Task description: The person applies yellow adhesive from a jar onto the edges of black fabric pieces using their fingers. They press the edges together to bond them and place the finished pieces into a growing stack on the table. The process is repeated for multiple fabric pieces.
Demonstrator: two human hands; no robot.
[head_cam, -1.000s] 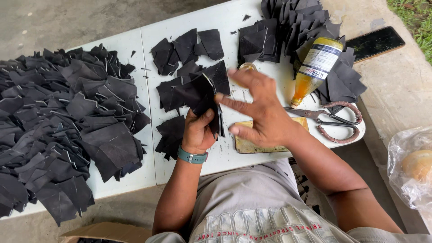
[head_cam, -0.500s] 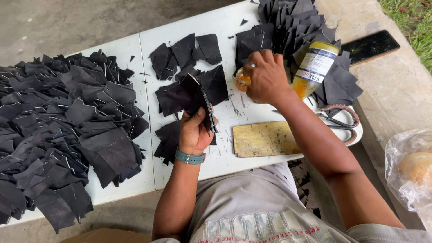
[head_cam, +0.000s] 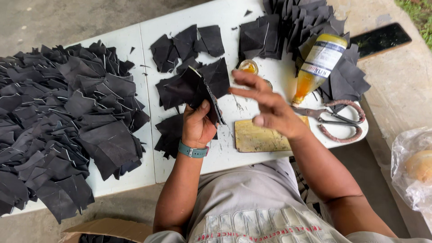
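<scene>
My left hand [head_cam: 198, 123] grips a folded black leather-like piece [head_cam: 191, 87] upright above the white table [head_cam: 148, 171]. My right hand [head_cam: 265, 105] hovers just right of it with fingers spread, holding nothing, above a yellowish board [head_cam: 256, 137]. A small open jar of amber glue [head_cam: 248, 67] stands behind my right hand. Loose black cut pieces [head_cam: 173, 135] lie under and around my left hand.
A big heap of black pieces [head_cam: 67, 126] covers the table's left. Another stack [head_cam: 288, 27] sits at the back right beside a lying amber bottle [head_cam: 317, 67]. Scissors [head_cam: 335, 119] rest at the right edge, a phone [head_cam: 380, 39] beyond, a plastic bag [head_cam: 411, 168] at right.
My right hand went from the board to the small jar by the bottle, then came back toward the black piece held in my left hand. The left hand barely moved.
</scene>
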